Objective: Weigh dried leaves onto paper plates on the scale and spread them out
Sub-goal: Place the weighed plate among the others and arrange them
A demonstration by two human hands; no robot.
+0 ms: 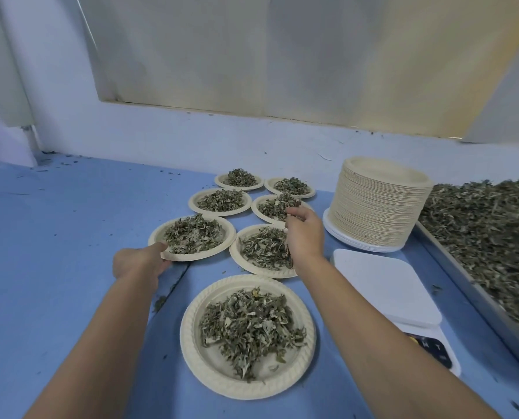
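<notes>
Several beige paper plates of dried green leaves lie on the blue table. My left hand (pixel 141 261) grips the near rim of the left plate (pixel 226 237) in the middle row. My right hand (pixel 302 234) hovers over the plate (pixel 237 255) beside it, fingers curled down among leaves at the edge of the plate behind (pixel 256 207). Closest to me lies a larger plate (pixel 191 358) with a loose heap of leaves. The white scale (pixel 385 285) sits at the right with nothing on its platform; its display end is nearest me.
A tall stack of unused paper plates (pixel 379 207) stands behind the scale. A metal tray (pixel 470 300) heaped with dried leaves fills the right edge. Leaf crumbs dot the blue table (pixel 55 252). A pale blue wall (pixel 191 134) closes the back.
</notes>
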